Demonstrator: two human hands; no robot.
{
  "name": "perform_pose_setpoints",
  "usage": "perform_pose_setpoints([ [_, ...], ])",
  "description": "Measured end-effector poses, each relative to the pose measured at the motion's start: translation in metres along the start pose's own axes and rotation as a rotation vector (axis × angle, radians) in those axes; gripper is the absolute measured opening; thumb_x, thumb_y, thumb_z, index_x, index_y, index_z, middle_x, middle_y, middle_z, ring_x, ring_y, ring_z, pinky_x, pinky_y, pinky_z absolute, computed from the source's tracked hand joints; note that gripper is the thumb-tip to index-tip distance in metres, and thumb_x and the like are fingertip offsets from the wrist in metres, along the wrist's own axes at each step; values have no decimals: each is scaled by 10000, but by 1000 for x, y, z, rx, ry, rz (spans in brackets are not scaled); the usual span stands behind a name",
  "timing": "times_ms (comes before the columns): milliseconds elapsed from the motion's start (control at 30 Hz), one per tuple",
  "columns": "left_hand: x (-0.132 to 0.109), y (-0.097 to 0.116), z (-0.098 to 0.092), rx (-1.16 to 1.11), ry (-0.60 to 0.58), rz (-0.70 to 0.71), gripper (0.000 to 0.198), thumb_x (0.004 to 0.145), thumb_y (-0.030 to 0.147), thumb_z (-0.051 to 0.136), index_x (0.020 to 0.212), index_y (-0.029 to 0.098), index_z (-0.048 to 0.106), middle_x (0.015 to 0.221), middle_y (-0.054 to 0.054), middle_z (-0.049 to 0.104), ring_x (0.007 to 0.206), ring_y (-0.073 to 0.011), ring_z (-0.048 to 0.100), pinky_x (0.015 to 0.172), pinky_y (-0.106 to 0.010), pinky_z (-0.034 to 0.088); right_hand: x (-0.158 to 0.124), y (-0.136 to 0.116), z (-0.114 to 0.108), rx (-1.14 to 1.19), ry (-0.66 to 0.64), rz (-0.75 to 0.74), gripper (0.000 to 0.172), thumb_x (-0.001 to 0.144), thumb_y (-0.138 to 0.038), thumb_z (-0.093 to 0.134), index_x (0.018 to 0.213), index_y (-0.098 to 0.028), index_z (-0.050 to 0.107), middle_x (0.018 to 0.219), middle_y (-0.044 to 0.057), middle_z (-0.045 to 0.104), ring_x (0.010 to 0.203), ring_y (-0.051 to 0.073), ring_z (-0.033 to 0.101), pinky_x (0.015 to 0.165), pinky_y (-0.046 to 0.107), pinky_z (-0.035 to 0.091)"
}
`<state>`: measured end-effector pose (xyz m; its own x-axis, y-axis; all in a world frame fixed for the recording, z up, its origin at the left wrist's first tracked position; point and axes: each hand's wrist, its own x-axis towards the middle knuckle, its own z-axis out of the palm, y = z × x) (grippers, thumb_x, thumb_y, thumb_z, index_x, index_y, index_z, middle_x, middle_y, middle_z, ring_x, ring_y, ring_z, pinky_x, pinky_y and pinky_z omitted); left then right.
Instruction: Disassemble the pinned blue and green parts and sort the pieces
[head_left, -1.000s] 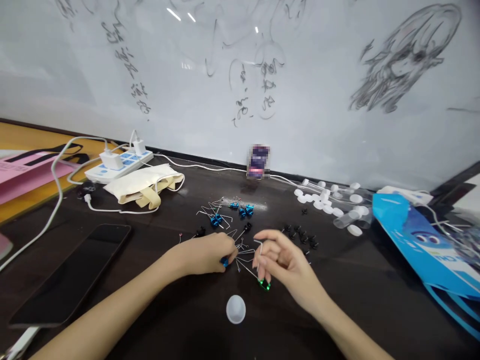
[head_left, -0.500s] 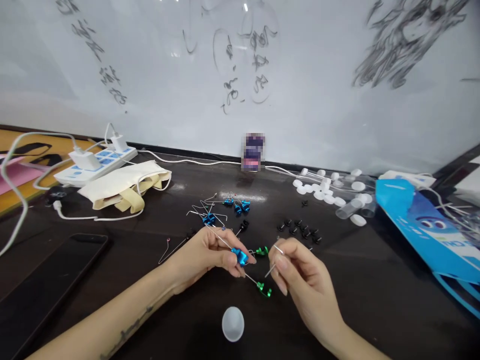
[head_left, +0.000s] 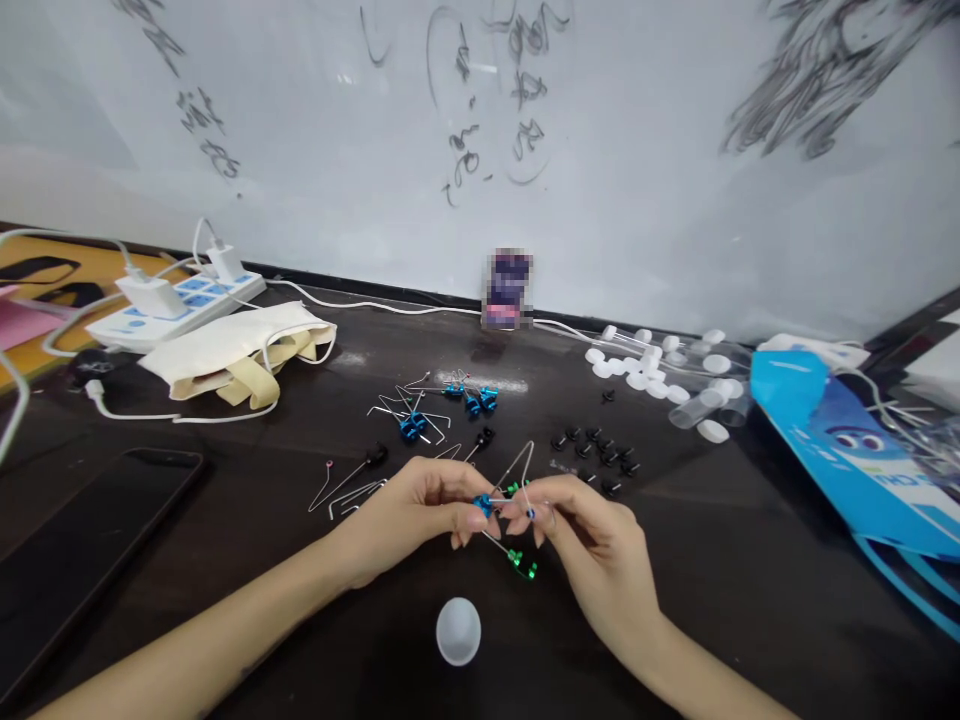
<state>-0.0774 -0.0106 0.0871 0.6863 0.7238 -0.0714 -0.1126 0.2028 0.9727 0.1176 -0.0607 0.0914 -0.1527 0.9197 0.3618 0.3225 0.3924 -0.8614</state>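
My left hand (head_left: pixel 420 510) is closed in a pinch on a blue-tipped wire piece (head_left: pixel 484 502) just above the dark table (head_left: pixel 750 560). Facing it, my right hand (head_left: pixel 592 535) pinches the bent end of the same wire (head_left: pixel 517 465), which rises in a thin loop between the two hands. A green-tipped wire piece (head_left: pixel 520 560) lies on the table under my fingers. A small white cap (head_left: pixel 458 631) rests on the table nearer to me.
More blue wire pieces (head_left: pixel 442 405), black caps (head_left: pixel 592 450), white caps and clear tubes (head_left: pixel 667 385) lie further back. A cloth bag (head_left: pixel 232 350), power strip (head_left: pixel 172 300) and black phone (head_left: pixel 82 540) are to the left; a blue packet (head_left: pixel 847 450) is on the right. A whiteboard (head_left: pixel 480 130) stands behind.
My hands have come together over the table. The left lifted a blue-tipped wire piece, and the right now grips the wire's other end. The view has tilted down.
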Motion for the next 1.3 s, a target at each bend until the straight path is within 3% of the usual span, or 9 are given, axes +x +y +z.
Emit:
perform_pose_setpoints([
  [233,0,-2,1,-172,-58,0,140,850,234,592,924,116,600,888,-96,683,648,-119,599,631,-267,492,4,1,-4,-297,-5,-166,122,897,-163,534,895,-227,637,829,37,651,741,180,613,658,296,483],
  [433,0,-3,-1,-104,-14,5,179,883,255,553,970,117,626,718,-33,651,646,-110,611,678,-249,492,2,-1,-5,-441,-83,-264,174,904,-110,495,979,-226,600,824,38,633,707,163,592,643,286,465],
  [533,1,-4,-2,-80,34,35,130,808,209,648,897,126,601,790,-37,667,641,-113,619,631,-247,508,1,-1,-4,-468,-92,-273,163,907,-112,489,980,-215,592,828,47,623,705,163,583,636,285,459],
  [667,3,-7,-1,-129,71,49,264,699,160,741,799,158,496,719,1,666,530,-103,592,482,-217,497,1,1,-1,-475,-131,-285,160,926,-134,462,955,-196,607,770,42,603,661,156,556,620,283,440],
  [867,3,-9,3,-50,115,-4,260,643,146,779,852,108,630,615,9,660,472,-79,584,471,-185,511,-3,1,3,-423,-144,-242,142,924,-129,482,924,-168,618,754,27,586,627,118,541,588,242,411],
  [1000,2,-7,5,-62,158,28,188,713,166,729,887,110,683,740,-22,704,621,-108,665,634,-219,568,-4,-2,3,-418,-136,-206,148,922,-132,480,919,-163,625,743,22,569,612,111,527,565,235,390],
  [1100,3,-9,4,-77,169,24,153,749,199,703,869,106,683,843,-42,704,722,-142,691,722,-268,579,-4,-5,2,-407,-142,-172,157,923,-141,475,896,-165,628,727,15,558,600,111,516,561,238,380],
  [1300,4,-12,2,-96,163,30,185,715,186,738,832,123,608,782,-19,692,734,-173,703,736,-314,582,-4,-9,1,-317,-171,-92,157,923,-141,482,899,-178,633,751,4,586,631,102,533,592,221,392],
])
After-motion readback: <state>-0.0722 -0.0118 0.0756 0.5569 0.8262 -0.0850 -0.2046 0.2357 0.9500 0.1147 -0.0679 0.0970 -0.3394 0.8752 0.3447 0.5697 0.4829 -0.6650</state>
